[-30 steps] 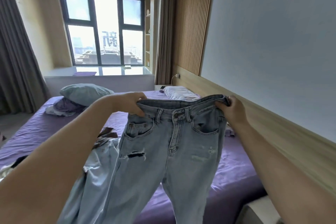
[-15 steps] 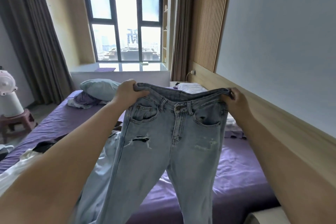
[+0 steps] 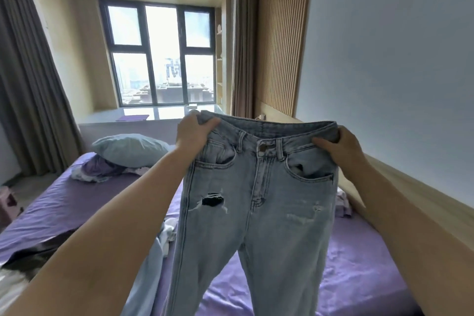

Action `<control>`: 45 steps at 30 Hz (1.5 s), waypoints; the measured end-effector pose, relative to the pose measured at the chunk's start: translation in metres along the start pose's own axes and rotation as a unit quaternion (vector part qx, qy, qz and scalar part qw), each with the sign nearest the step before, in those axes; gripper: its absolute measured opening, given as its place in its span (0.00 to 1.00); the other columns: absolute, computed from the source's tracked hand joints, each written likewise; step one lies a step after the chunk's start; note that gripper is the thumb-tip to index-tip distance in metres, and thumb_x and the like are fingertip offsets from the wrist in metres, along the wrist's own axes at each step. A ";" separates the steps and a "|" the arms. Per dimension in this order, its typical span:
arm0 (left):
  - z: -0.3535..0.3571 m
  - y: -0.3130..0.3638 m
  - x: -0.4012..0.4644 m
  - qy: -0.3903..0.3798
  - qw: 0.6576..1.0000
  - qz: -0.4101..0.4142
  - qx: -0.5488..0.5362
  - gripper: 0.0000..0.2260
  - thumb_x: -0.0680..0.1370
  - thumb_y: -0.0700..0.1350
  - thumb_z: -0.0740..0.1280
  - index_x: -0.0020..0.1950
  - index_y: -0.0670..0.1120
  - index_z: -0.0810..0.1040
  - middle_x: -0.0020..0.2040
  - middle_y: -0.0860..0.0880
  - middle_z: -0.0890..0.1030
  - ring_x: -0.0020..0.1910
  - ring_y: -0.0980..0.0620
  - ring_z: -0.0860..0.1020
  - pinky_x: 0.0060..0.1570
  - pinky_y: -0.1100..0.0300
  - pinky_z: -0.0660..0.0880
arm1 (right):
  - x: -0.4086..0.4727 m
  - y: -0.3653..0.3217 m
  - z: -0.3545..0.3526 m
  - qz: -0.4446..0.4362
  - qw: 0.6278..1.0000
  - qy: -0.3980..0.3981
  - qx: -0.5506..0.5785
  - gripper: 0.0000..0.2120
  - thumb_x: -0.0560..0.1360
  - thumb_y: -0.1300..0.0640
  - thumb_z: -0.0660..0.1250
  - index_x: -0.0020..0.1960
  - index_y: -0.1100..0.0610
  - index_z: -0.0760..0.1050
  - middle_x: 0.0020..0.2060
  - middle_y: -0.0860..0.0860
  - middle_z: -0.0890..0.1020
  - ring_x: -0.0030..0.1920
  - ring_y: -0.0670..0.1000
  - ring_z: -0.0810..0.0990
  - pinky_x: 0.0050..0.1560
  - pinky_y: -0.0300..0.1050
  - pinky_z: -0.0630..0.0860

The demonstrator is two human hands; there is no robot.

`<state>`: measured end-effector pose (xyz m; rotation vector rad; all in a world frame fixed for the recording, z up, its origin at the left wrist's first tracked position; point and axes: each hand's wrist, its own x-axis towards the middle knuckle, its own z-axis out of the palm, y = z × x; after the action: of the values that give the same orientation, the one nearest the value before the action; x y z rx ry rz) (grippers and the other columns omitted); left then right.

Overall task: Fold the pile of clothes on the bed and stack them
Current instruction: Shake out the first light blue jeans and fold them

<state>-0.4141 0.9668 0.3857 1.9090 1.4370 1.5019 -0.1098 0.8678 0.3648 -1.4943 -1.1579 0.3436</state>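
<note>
Gripping jeans (image 3: 259,208) waistband, both hands

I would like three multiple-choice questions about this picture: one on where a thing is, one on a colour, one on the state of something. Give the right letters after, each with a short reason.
1. Where is the pillow?
A. at the far end of the bed, near the window
B. on the floor
C. under the jeans

2. What colour is the bed sheet?
A. white
B. purple
C. green

3. How are the jeans at this moment?
A. folded flat on the bed
B. held up by the waistband, legs hanging
C. rolled into a ball

Answers:
1 A: it lies on the bed below the window sill.
2 B: the bare sheet is purple.
3 B: the left hand and the right hand each grip one end of the waistband.
</note>
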 end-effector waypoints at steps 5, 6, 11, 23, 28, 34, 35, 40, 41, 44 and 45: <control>0.023 0.000 0.051 -0.127 0.967 -0.130 -0.178 0.13 0.68 0.52 0.77 0.42 0.44 0.80 0.39 0.46 0.83 0.41 0.47 0.82 0.47 0.54 0.80 | 0.039 -0.001 0.009 -0.019 0.992 0.100 -0.079 0.13 0.74 0.53 0.70 0.50 0.63 0.78 0.48 0.59 0.81 0.46 0.57 0.77 0.47 0.52 0.73; 0.024 -0.001 0.060 -0.177 0.946 -0.175 -0.206 0.14 0.68 0.51 0.77 0.43 0.43 0.80 0.41 0.43 0.84 0.41 0.45 0.83 0.47 0.51 0.80 | 0.044 0.000 0.014 -0.021 0.989 0.108 -0.096 0.13 0.74 0.52 0.69 0.49 0.63 0.78 0.46 0.59 0.81 0.44 0.56 0.76 0.44 0.48 0.70; 0.044 -0.017 0.079 -0.269 0.887 -0.224 -0.300 0.09 0.72 0.41 0.73 0.47 0.36 0.80 0.42 0.39 0.83 0.34 0.47 0.83 0.36 0.55 0.82 | 0.066 0.002 0.038 0.014 0.985 0.123 -0.119 0.17 0.77 0.51 0.65 0.43 0.66 0.78 0.39 0.62 0.80 0.42 0.60 0.77 0.40 0.46 0.65; 0.120 -0.014 0.050 -0.232 0.921 -0.141 -0.280 0.05 0.78 0.36 0.65 0.48 0.38 0.80 0.41 0.43 0.79 0.39 0.48 0.77 0.47 0.51 0.78 | 0.049 -0.002 0.152 0.083 0.977 -0.065 0.185 0.14 0.71 0.66 0.71 0.55 0.66 0.76 0.45 0.60 0.83 0.47 0.60 0.83 0.50 0.61 0.79; 0.130 -0.030 0.044 -0.186 0.938 -0.142 -0.254 0.08 0.79 0.39 0.64 0.52 0.36 0.80 0.44 0.41 0.80 0.43 0.47 0.77 0.45 0.54 0.74 | 0.046 0.012 0.165 0.052 0.993 -0.019 0.105 0.16 0.69 0.60 0.74 0.54 0.62 0.76 0.46 0.56 0.83 0.47 0.56 0.82 0.51 0.55 0.78; 0.141 -0.023 0.039 -0.165 0.900 -0.208 -0.346 0.09 0.82 0.41 0.58 0.54 0.42 0.78 0.46 0.43 0.79 0.43 0.49 0.76 0.40 0.57 0.73 | 0.047 0.006 0.173 -0.037 0.991 -0.100 0.083 0.11 0.77 0.64 0.59 0.52 0.57 0.79 0.42 0.55 0.84 0.44 0.52 0.81 0.47 0.48 0.77; 0.141 -0.023 0.039 -0.163 0.895 -0.213 -0.357 0.09 0.83 0.42 0.58 0.53 0.44 0.78 0.44 0.45 0.79 0.41 0.50 0.76 0.39 0.58 0.73 | 0.047 0.005 0.171 -0.037 0.985 -0.129 0.104 0.15 0.77 0.66 0.57 0.54 0.55 0.79 0.44 0.54 0.84 0.45 0.51 0.82 0.47 0.45 0.79; 0.137 -0.024 0.038 -0.192 0.889 -0.187 -0.372 0.10 0.77 0.45 0.68 0.55 0.40 0.79 0.43 0.46 0.82 0.42 0.51 0.80 0.39 0.60 0.77 | 0.058 0.011 0.160 -0.039 0.947 -0.259 0.188 0.23 0.76 0.72 0.53 0.63 0.55 0.75 0.54 0.54 0.82 0.56 0.49 0.80 0.56 0.44 0.78; 0.138 -0.024 0.040 -0.175 0.898 -0.186 -0.359 0.10 0.77 0.44 0.68 0.54 0.40 0.79 0.44 0.45 0.82 0.44 0.49 0.80 0.41 0.58 0.77 | 0.062 0.015 0.158 -0.043 0.937 -0.276 0.208 0.24 0.75 0.74 0.52 0.64 0.57 0.74 0.55 0.52 0.82 0.58 0.48 0.80 0.58 0.43 0.77; 0.139 -0.021 0.044 -0.121 0.904 -0.221 -0.344 0.06 0.79 0.40 0.64 0.50 0.38 0.79 0.46 0.40 0.81 0.44 0.45 0.79 0.46 0.51 0.77 | 0.070 0.029 0.151 -0.004 0.929 -0.228 0.291 0.23 0.75 0.76 0.52 0.63 0.58 0.73 0.54 0.49 0.82 0.57 0.47 0.80 0.57 0.43 0.77; 0.139 -0.021 0.045 -0.120 0.903 -0.226 -0.345 0.07 0.80 0.39 0.63 0.51 0.38 0.79 0.48 0.39 0.81 0.45 0.44 0.78 0.48 0.50 0.77 | 0.075 0.036 0.149 0.003 0.946 -0.169 0.278 0.21 0.76 0.74 0.55 0.63 0.58 0.73 0.56 0.50 0.81 0.58 0.48 0.79 0.58 0.46 0.77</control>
<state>-0.3073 1.0573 0.3392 1.1765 0.9559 1.2563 -0.1699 1.0201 0.3175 -0.9596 -1.1907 0.8798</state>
